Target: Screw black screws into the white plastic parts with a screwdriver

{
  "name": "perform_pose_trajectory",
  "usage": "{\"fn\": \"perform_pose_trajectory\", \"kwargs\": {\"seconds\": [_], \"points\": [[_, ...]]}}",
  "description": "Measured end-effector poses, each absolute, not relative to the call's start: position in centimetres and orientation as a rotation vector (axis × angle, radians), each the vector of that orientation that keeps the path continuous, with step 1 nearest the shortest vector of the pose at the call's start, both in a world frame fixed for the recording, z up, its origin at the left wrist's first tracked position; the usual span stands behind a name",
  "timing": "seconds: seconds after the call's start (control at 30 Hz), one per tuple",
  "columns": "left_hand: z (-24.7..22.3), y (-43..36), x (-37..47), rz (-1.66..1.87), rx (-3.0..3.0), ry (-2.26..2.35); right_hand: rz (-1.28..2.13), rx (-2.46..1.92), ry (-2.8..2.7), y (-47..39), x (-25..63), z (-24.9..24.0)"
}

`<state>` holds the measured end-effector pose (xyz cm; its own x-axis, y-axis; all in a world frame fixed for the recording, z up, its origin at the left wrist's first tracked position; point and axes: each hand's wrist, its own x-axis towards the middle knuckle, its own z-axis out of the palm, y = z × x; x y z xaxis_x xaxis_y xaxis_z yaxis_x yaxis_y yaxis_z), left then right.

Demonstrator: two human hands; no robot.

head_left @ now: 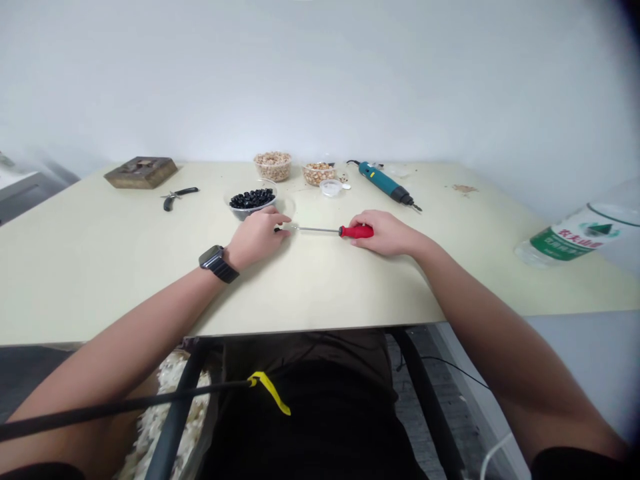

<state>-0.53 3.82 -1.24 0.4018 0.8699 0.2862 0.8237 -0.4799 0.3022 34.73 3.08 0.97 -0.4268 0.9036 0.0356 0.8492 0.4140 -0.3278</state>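
Note:
A screwdriver with a red handle (pixel 357 231) and a thin metal shaft lies low over the table, pointing left. My right hand (pixel 390 233) is closed round the back of its handle. My left hand (pixel 259 237), with a dark watch (pixel 219 263) on the wrist, is closed at the shaft's tip. Something small and black (pixel 278 230) shows between its thumb and fingers, too small to name. Just behind the left hand stands a clear bowl of shiny black beads (pixel 253 199).
Tub of pale beads (pixel 273 167), tub of orange-brown pieces (pixel 319 175) and small clear cup (pixel 331 188) stand behind. Also on the table: teal rotary tool (pixel 385 183), black-handled pliers (pixel 179 196), wooden block (pixel 141 172), and tilted-looking large bottle (pixel 575 237) at right.

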Motion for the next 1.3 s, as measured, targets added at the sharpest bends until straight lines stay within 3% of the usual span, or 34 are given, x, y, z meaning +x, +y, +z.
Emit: {"fn": "perform_pose_trajectory", "kwargs": {"seconds": [0.43, 1.3], "points": [[-1.9, 4.4, -0.2, 0.773, 2.54, 1.324, 0.41, -1.572, -2.462, 2.7, 34.5, 1.4], [-1.4, 3.8, -0.2, 0.752, 2.479, 1.442, 0.429, -1.555, -2.501, 2.7, 35.2, 1.6]]}}
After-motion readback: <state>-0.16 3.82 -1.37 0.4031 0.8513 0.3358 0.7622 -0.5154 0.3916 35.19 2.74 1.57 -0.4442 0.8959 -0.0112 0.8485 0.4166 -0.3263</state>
